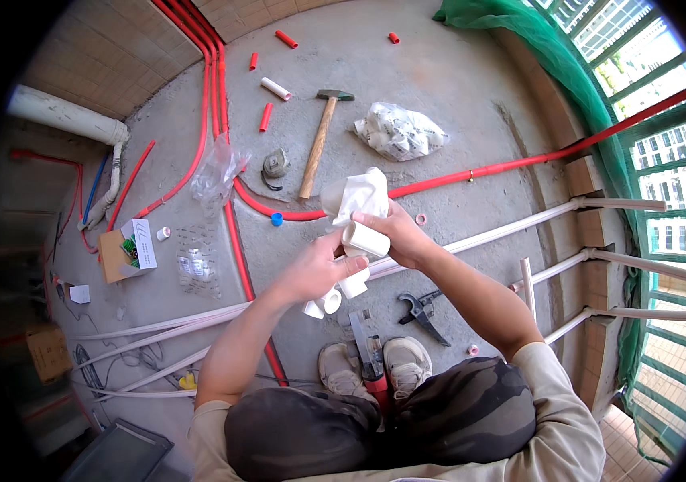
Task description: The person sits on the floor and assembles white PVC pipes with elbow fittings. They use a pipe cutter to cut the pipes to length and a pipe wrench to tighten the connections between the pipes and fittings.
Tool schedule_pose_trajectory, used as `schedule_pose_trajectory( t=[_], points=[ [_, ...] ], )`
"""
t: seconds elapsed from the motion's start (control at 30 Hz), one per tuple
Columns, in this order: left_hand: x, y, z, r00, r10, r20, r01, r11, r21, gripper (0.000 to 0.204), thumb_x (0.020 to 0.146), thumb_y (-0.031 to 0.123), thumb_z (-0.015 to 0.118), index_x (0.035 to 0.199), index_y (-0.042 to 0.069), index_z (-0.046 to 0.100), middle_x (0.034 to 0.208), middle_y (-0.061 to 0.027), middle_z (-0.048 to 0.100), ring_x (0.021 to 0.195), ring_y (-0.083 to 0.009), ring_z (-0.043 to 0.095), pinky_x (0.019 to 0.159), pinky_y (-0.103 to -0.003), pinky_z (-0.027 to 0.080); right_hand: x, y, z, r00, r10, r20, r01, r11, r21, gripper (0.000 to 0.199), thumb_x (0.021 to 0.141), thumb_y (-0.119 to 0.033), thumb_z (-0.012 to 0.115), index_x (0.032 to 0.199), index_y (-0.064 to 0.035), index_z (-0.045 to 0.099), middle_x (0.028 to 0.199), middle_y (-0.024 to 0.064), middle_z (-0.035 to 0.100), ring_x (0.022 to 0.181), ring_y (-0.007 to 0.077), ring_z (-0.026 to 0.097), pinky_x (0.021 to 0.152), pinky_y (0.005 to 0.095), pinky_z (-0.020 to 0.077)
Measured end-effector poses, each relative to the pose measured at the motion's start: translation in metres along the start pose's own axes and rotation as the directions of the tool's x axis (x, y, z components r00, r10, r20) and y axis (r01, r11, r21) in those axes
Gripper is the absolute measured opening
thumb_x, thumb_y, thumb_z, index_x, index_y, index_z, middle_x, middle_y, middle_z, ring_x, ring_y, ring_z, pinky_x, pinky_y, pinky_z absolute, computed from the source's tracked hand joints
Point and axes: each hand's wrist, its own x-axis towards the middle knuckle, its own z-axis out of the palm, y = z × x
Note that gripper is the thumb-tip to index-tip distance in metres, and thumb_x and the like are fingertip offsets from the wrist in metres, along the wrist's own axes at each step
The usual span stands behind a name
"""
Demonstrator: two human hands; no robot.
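In the fitting (367, 240) we saw smooth white plastic with a soft sheen; in the small bag (367, 193), thin, creased plastic film. The red pipe (471, 174) appeared to us as smooth, glossy plastic. On the hammer (320, 140) we distinguished a wooden shaft (315, 159) and a dull metal head (336, 95). We observed rough, matt concrete in the floor (471, 104), matt cardboard in the carton (111, 255), mesh fabric in the netting (555, 71) and matt cloth in the trousers (455, 418).
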Motion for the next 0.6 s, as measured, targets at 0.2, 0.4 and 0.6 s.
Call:
schedule_pose_trajectory(
  t=[0.2, 0.4, 0.6],
  points=[
    [0.034, -0.037, -0.021, 0.996, 0.085, -0.018, -0.082, 0.853, -0.515, 0.048, 0.104, 0.037, 0.067, 0.134, 0.000, 0.058, 0.103, -0.0067, 0.071, 0.084, -0.0150, 0.071, 0.071, -0.032, 0.058, -0.023, -0.007, -0.048, 0.919, -0.180, -0.350, 0.185, 0.982, -0.019, 0.047, 0.088, -0.007, 0.072, 0.131, 0.0012, 0.055, 0.116, 0.0120, 0.070, 0.101, 0.0225, 0.073, 0.084, 0.0384, 0.0624],
    [0.159, -0.085, -0.077, 0.967, -0.253, -0.042, 0.179, 0.784, -0.595, 0.036, 0.104, 0.041, 0.065, 0.115, 0.007, 0.064, 0.092, -0.0035, 0.069, 0.066, -0.0133, 0.065, 0.053, -0.033, 0.052, -0.062, -0.003, -0.104, 0.876, -0.104, -0.471, 0.171, 0.980, 0.102, 0.046, 0.090, -0.011, 0.068, 0.132, 0.0002, 0.055, 0.112, 0.0126, 0.071, 0.095, 0.0251, 0.074, 0.078, 0.0403, 0.0659],
    [0.259, -0.106, -0.101, 0.971, -0.221, -0.088, 0.178, 0.920, -0.348, 0.037, 0.103, 0.044, 0.065, 0.101, 0.007, 0.068, 0.082, -0.0013, 0.069, 0.063, -0.0126, 0.061, 0.054, -0.033, 0.048, -0.099, 0.007, -0.121, 0.857, -0.044, -0.513, 0.133, 0.981, 0.138, 0.044, 0.089, -0.011, 0.069, 0.129, 0.0009, 0.055, 0.111, 0.0130, 0.070, 0.095, 0.0261, 0.074, 0.084, 0.0412, 0.0641]
  ],
)
